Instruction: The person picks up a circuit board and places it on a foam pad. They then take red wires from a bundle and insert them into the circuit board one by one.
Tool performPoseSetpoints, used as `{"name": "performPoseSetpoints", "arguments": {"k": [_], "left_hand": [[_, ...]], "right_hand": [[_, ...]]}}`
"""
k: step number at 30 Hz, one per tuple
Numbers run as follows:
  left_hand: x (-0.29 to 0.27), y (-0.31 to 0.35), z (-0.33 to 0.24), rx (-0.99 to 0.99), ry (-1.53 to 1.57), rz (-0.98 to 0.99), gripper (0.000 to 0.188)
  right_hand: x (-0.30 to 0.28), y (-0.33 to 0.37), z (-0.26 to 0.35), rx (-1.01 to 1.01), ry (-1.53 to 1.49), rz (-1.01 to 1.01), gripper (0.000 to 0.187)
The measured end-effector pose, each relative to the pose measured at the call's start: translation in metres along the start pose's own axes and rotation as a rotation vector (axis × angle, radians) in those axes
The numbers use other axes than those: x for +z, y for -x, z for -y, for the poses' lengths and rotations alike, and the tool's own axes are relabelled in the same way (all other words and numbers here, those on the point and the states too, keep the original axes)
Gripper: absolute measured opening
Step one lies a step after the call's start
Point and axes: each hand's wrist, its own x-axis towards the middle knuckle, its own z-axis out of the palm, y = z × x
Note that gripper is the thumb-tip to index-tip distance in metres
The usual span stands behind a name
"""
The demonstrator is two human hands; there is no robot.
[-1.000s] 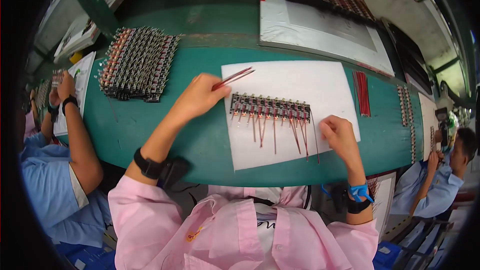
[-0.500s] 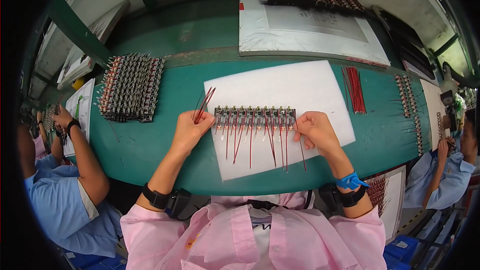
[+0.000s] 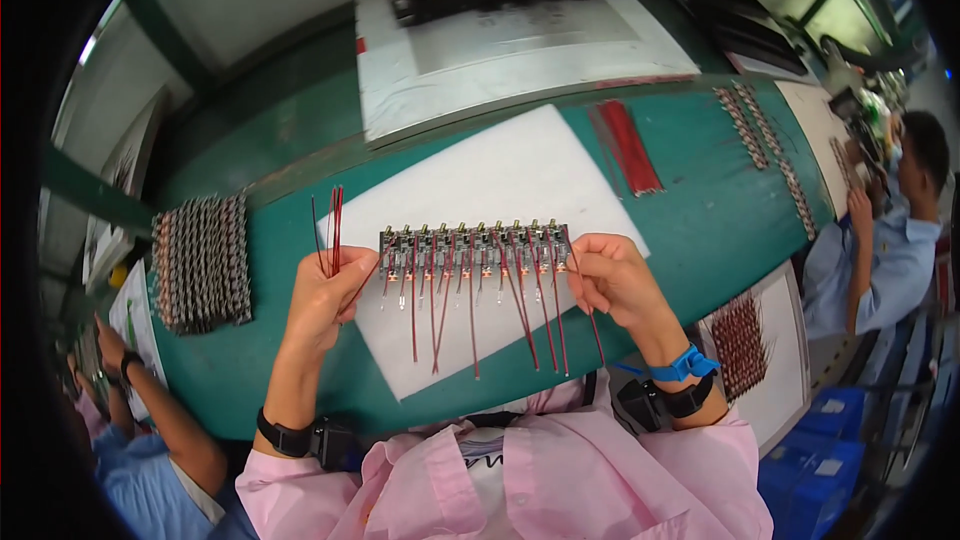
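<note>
A long strip of small circuit boards (image 3: 474, 258) spans the space between my hands above a white foam sheet (image 3: 450, 165). Gold-coloured parts line its top edge, small clear parts its lower side, and several dark red wires hang from it toward me. My left hand (image 3: 328, 298) is closed round a few loose red and black wires (image 3: 337, 225), which stick up from the fist; its fingertips meet the strip's left end. My right hand (image 3: 615, 278) pinches the right end, beside a hanging wire. The fingertips behind the strip are hidden.
On the green table (image 3: 300, 350) stands a stack of board strips (image 3: 203, 262) at left. A bundle of red wires (image 3: 630, 148) lies beyond the foam, with narrow strips (image 3: 770, 155) farther right. A white-framed panel (image 3: 520, 60) is behind. Co-workers sit at both sides.
My view has turned, so the table and foam appear tilted. The strip looks slightly nearer to me. Both hands keep their hold, and the loose wires in my left hand stand more upright.
</note>
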Motion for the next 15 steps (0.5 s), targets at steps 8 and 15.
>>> {"name": "performPoseSetpoints", "arguments": {"k": [8, 15], "left_hand": [[0.039, -0.011, -0.017, 0.023, 0.009, 0.175, 0.016], [0.039, -0.020, -0.002, 0.006, 0.015, 0.215, 0.016]], "right_hand": [[-0.084, 0.069, 0.011, -0.220, -0.127, -0.408, 0.010], [-0.174, 0.140, 0.006, -0.393, -0.083, -0.702, 0.008]]}}
